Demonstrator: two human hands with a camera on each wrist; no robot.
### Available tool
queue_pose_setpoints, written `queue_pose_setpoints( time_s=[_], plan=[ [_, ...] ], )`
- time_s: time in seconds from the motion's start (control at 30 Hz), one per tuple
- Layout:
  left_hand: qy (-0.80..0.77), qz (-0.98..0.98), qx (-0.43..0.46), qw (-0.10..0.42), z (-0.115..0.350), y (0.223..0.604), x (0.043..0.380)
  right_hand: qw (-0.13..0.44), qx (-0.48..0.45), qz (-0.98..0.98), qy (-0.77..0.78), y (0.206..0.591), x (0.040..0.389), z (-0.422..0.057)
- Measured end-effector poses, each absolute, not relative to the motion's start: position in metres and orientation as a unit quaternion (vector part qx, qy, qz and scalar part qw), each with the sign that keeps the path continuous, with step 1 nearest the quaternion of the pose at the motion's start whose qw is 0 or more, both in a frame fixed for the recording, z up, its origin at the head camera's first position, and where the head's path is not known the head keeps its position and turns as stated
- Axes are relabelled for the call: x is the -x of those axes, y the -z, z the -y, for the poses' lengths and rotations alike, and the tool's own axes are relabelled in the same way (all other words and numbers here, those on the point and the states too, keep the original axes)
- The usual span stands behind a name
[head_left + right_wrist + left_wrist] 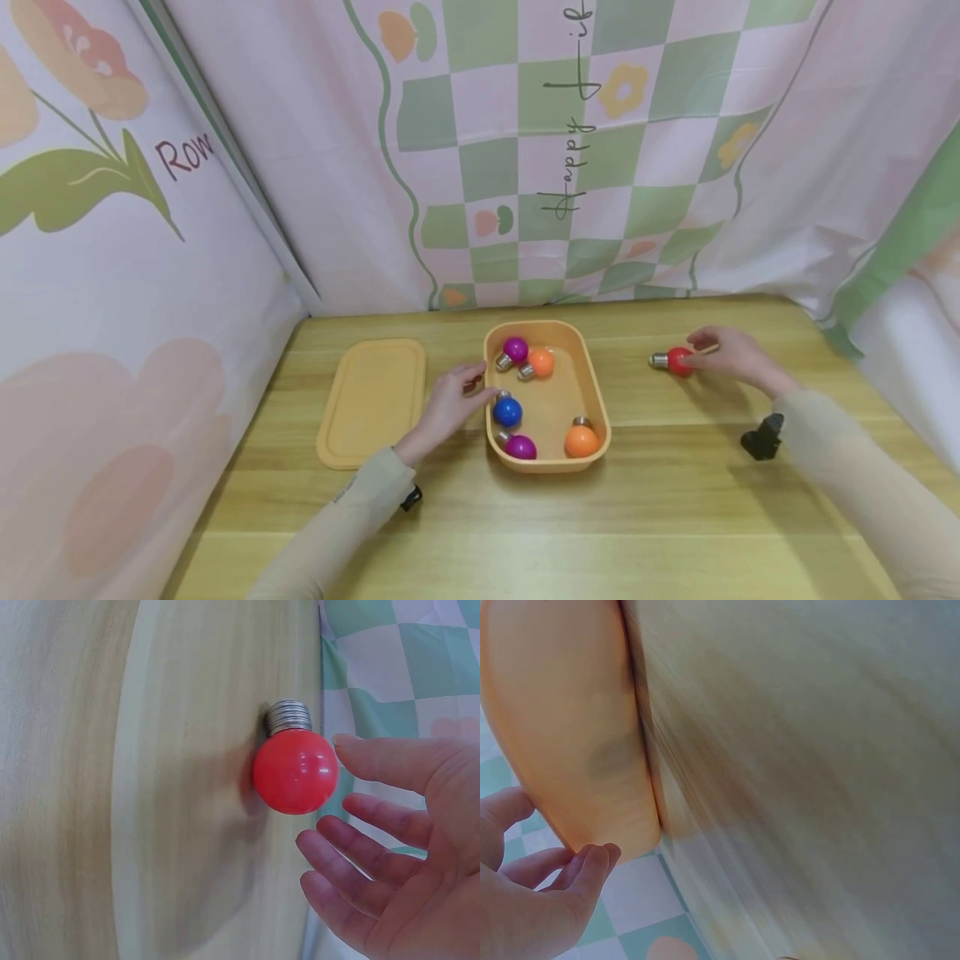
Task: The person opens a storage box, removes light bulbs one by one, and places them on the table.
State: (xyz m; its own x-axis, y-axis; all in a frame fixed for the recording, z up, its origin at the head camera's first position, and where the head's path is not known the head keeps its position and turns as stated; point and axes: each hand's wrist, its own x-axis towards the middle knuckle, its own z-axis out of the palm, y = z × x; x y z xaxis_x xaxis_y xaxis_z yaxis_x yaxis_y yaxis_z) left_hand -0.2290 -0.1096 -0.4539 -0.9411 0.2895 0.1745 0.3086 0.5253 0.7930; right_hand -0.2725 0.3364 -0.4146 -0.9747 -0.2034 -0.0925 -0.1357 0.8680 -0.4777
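- Right hand (731,358), head view: placed between 2 and 3 o'clock of the orange tub (562,400), its fingers loosely extended. The red bulb (678,361) is laid on its side on the wooden table (487,533), its metal base pointed toward 9 o'clock, its round end partly covered by the fingers.
- Left hand (446,408), head view: set at the tub's 9 o'clock edge, the rim being pinched between thumb and fingers. Five bulbs are contained within: an upper purple bulb (516,348) at 11 o'clock, an upper orange bulb (542,362) near 12, a blue bulb (507,413) at 8, a lower purple bulb (521,448) at 7 and a lower orange bulb (582,442) at 5. Farther toward 9 o'clock, a flat lid (373,404) is laid on the table. A checked curtain (555,142) is hung at 12 o'clock.
- Left wrist view: the tub's outer wall is seen at 10 o'clock; its edge is grasped by the fingers at 8 o'clock.
- Right wrist view: the fingers are spread apart. The thumb tip is positioned at 2 o'clock of the red bulb, just beside it; whether contact is made cannot be told.
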Motion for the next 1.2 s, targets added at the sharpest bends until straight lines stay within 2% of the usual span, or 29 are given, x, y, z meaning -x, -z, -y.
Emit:
queue_pose_setpoints(
  time_s=[0.6,1.2],
  plan=[
    [0.446,0.881,0.16,0.005,0.11,0.456,0.229,0.049,0.122,-0.96,0.248,0.397,0.268,-0.322],
    [0.457,0.873,0.168,0.009,0.108,0.454,0.229,0.02,0.19,-0.957,0.219,0.376,0.262,-0.281]
  ],
)
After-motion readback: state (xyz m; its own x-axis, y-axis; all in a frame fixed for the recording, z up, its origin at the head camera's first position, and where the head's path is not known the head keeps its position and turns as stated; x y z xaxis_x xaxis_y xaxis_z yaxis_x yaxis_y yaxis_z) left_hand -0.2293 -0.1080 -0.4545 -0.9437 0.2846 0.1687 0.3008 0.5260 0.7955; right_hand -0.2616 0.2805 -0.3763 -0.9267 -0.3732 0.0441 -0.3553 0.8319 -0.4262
